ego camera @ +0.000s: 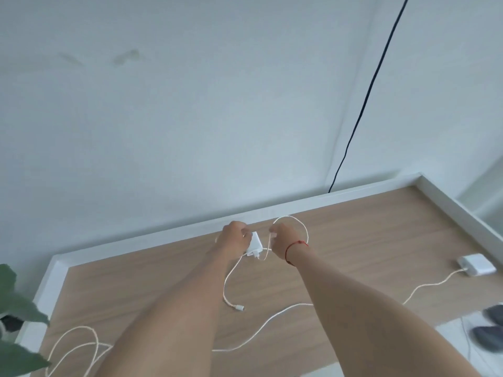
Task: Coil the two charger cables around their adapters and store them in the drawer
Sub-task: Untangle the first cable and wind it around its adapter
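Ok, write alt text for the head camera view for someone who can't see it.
A left hand grips a white adapter while the right hand holds a loop of its cable, over a wooden table. A second adapter lies far right, its long cable trailing uncoiled across the table.

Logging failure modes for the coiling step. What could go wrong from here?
1. The cable loop in the right hand is wide and slack; it may slide off the adapter the left hand grips instead of wrapping tight.
2. Its free connector lies on the table near the second cable; reeling it in could snag that cable and tug the second adapter, which sits near the table's edge.
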Motion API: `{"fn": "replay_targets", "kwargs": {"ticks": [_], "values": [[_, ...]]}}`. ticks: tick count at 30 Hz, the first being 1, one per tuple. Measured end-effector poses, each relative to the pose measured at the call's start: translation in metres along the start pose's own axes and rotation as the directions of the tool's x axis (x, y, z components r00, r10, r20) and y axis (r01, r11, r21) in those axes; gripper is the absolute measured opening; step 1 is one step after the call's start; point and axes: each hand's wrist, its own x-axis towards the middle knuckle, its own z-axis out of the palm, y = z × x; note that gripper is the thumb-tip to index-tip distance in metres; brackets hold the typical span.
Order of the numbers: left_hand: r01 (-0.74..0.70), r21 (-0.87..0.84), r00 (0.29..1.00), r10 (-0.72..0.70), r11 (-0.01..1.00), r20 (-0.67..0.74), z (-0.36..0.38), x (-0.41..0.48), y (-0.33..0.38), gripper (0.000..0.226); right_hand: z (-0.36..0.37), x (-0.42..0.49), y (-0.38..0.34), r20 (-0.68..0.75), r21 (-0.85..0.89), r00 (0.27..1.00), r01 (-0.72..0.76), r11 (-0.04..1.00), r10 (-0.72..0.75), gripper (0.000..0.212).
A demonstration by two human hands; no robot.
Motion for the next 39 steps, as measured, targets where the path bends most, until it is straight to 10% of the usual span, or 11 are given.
{"fn": "replay_targets", "kwargs": {"ticks": [18, 27, 39], "values": [[0.55, -0.047, 0.818, -0.549, 0.834, -0.168, 0.096, 0.069, 0.013, 0.049, 0.002, 0.045, 0.096, 0.21, 0.058, 0.971, -0.129, 0.99, 0.114, 0.033], [0.06, -0.228, 0.946, -0.128, 0.972, -0.297, 0.046, 0.047, 0.053, 0.047, -0.042, 0.025, 0.073, -0.055, 0.125, 0.991, -0.118, 0.985, 0.125, 0.019], [-0.31, -0.091, 0.882, 0.25, 0.947, -0.4, -0.024, -0.007, 0.079, 0.05, -0.111, -0.034, -0.001, -0.486, 0.283, 0.858, -0.022, 0.959, 0.163, 0.02]]}}
